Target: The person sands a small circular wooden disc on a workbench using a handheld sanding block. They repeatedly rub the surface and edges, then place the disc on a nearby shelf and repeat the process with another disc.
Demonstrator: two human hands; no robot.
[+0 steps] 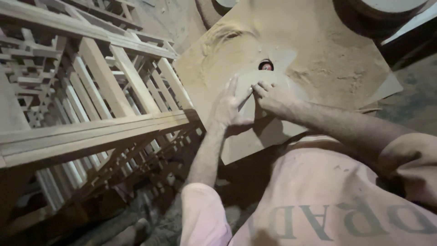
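Board | left hand flat on it | right hand fingertips pressing

Two hands lie on one sawdust-covered desk: the left hand and the right hand. One small red blade pokes up through the desk. One flat wooden piece sits under the fingers. Beside it stand wooden lattice frames, several stacked together; I cannot count them exactly. One bare foot shows on the floor.
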